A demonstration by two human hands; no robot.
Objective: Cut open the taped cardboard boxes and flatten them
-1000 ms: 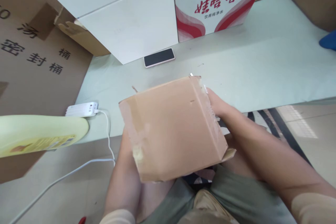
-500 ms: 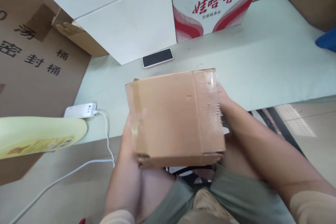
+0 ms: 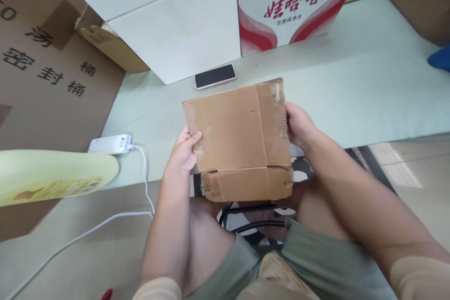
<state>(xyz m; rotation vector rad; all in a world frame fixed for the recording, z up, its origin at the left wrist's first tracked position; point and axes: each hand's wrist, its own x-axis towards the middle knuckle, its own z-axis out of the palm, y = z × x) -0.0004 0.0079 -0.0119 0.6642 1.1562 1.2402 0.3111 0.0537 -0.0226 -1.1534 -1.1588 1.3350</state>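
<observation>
I hold a brown cardboard box [image 3: 236, 131] with both hands over the near edge of a pale green table [image 3: 358, 89]. Old clear tape streaks its right and left ends, and a flap hangs down on the side facing me. My left hand [image 3: 183, 152] grips the box's left side, thumb on top. My right hand [image 3: 298, 124] clasps the right side, fingers hidden behind the box.
A black phone [image 3: 215, 76] lies just beyond the box. Behind it stand a large white box [image 3: 168, 23] and a red-and-white printed carton [image 3: 298, 4]. A white power strip [image 3: 110, 144] with cable sits at left, beside a big brown carton [image 3: 42, 79] and a pale yellow object [image 3: 52, 176].
The box has been turned and carried forward from my lap to the table's edge. It now lies flatter, with a side flap showing toward me; my left thumb has come onto its top.
</observation>
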